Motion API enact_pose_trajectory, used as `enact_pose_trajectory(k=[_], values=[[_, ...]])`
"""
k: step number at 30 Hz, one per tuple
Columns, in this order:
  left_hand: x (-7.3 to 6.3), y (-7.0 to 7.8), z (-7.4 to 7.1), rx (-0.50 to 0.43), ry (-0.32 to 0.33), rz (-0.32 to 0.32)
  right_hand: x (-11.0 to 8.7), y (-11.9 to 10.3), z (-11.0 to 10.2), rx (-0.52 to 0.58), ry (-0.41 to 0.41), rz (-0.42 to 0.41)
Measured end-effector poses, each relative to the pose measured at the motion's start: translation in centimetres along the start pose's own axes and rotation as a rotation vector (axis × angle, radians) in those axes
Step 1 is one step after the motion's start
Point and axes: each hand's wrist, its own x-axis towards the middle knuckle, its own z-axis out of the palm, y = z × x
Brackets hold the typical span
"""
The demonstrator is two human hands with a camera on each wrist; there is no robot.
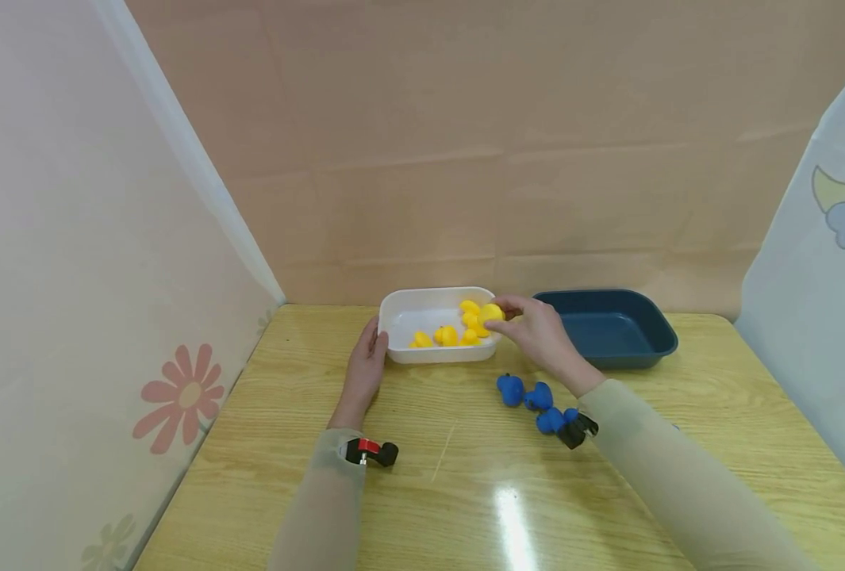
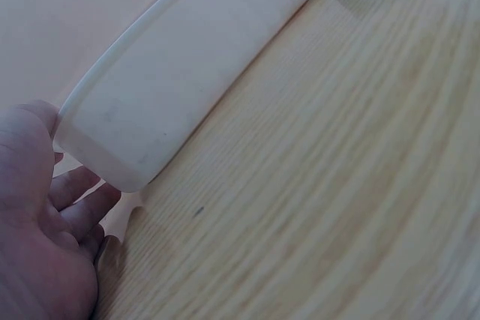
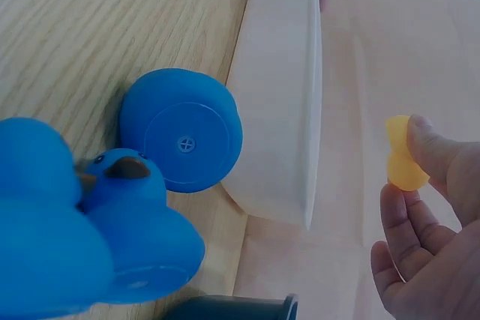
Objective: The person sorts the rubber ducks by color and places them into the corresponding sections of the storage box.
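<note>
My right hand [image 1: 539, 329] pinches a yellow rubber duck [image 3: 405, 154] between thumb and fingertips, above the right end of a white plastic tub [image 1: 439, 356]. Several more yellow ducks [image 1: 449, 336] lie inside that tub, mostly in its front and right parts. At the tub's left end my left hand [image 1: 366, 369] holds the corner; the left wrist view shows the thumb at the rim and the other fingers against the end wall. Several blue rubber ducks [image 1: 512, 390] are on the table in front of the tub, some tipped over, partly overlapped by the right wrist camera.
A dark blue tub [image 1: 611, 363] stands right of the white one on the wooden table [image 1: 422, 492]. Brown paper [image 1: 501, 159] covers the wall behind. Pale printed sheets [image 1: 108, 238] close off both sides. A small blue bit [image 1: 675, 427] shows past the right sleeve.
</note>
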Motion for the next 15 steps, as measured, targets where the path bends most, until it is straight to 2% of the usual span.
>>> enact_pose_trajectory(k=[15], values=[[0.0,0.0,0.1,-0.007,0.004,0.003,2.7,-0.5,2.7,-0.018,-0.004,-0.01]])
